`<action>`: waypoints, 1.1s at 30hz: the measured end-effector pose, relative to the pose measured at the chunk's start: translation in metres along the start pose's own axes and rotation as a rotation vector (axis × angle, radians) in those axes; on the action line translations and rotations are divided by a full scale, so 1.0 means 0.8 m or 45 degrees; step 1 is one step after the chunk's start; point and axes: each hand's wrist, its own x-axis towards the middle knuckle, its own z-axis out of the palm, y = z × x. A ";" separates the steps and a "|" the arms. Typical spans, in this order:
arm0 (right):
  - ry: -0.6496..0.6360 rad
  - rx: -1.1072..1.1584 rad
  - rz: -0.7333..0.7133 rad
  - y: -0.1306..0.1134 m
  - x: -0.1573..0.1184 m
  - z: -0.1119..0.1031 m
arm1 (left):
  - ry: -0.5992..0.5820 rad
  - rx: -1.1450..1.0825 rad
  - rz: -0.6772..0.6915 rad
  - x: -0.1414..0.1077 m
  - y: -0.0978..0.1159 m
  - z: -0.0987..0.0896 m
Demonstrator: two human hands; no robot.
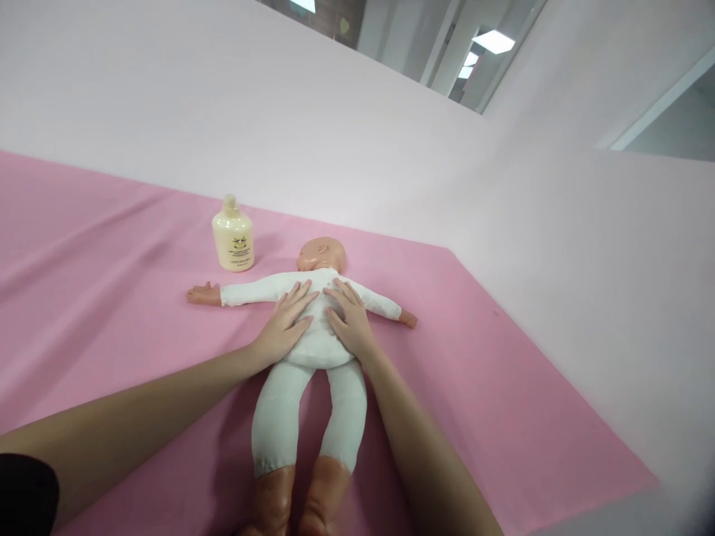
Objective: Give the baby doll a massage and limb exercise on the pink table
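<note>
A baby doll (321, 350) with a white cloth body lies on the pink cloth, its arms spread out and its head turned to the left. My left hand (284, 325) rests flat on the left side of the doll's torso, fingers spread. On the right side of the torso lies my right hand (350, 320), its fingers also apart and pointing toward the doll's head. Neither hand grips anything. A cream-coloured bottle (233, 237) with a dark printed label stands upright beyond the doll's left-side arm.
The pink cloth (474, 387) has wrinkles at the left and a slanting edge at the right. Behind it rises a white wall (223, 97), with window openings (447, 45) at the top showing ceiling lights.
</note>
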 end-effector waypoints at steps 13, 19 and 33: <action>-0.023 0.028 0.100 -0.006 0.001 -0.005 | 0.049 -0.001 0.044 0.001 -0.009 0.002; 0.090 0.068 -0.001 0.001 0.000 -0.001 | 0.060 -0.016 0.053 0.000 -0.008 0.000; 0.046 0.176 -0.178 -0.007 -0.003 -0.012 | 0.085 -0.009 0.088 0.000 -0.012 0.003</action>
